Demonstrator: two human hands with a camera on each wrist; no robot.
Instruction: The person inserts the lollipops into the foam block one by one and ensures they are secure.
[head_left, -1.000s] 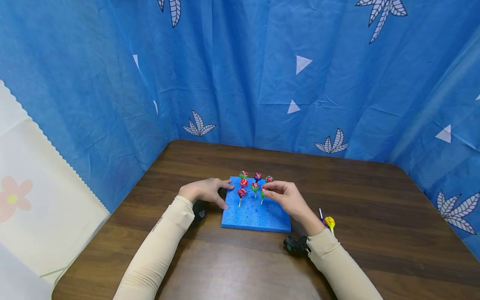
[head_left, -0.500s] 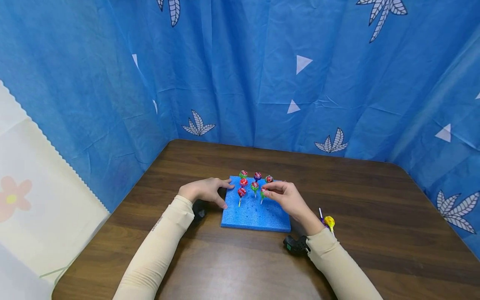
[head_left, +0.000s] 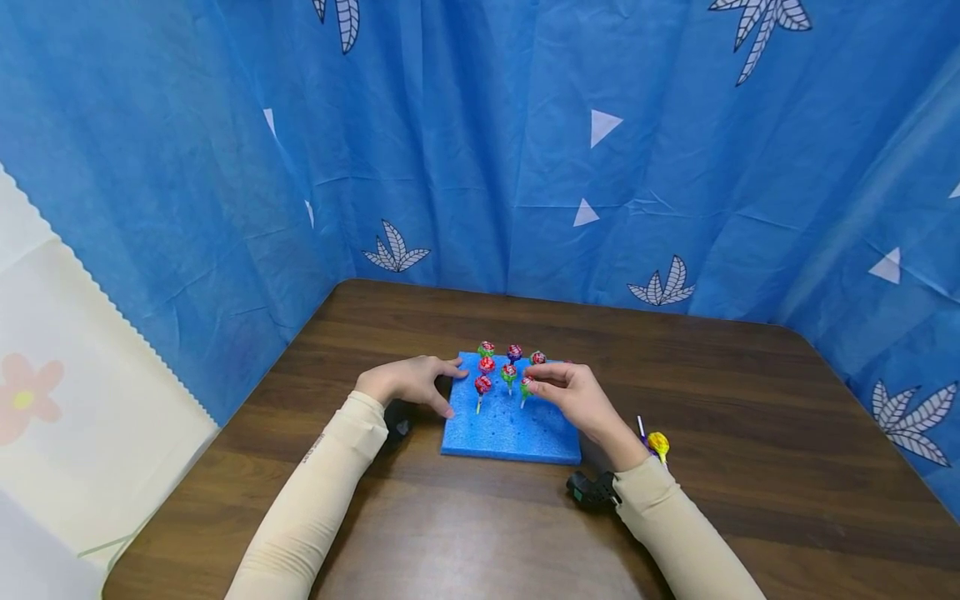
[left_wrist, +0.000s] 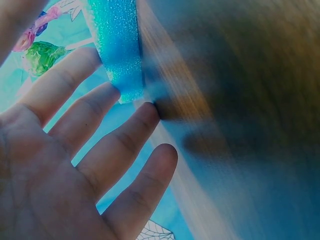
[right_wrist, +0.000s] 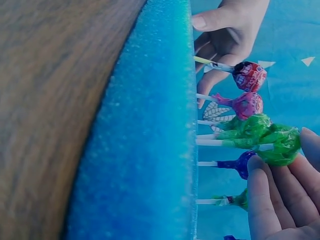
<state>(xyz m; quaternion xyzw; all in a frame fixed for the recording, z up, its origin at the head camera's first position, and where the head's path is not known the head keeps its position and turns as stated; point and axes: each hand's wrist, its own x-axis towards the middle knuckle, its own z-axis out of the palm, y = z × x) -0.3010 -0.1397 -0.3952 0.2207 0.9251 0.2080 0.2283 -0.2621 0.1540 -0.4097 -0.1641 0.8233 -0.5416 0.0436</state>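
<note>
A blue foam board lies on the table, with several wrapped lollipops standing upright in it by their sticks. At its left edge rests my left hand, thumb and fingers spread. The left wrist view shows those fingers extended against the board's side. My right hand pinches the green-wrapped lollipop by its head, over the board's right half; the lower end of its stick meets the foam. Close by stand a red lollipop, another green one and a purple one.
Right of the board, partly behind the right forearm, a yellow lollipop lies on the wooden table beside a purple-wrapped one. Small holes dot the front of the board. Blue curtains hang behind the table.
</note>
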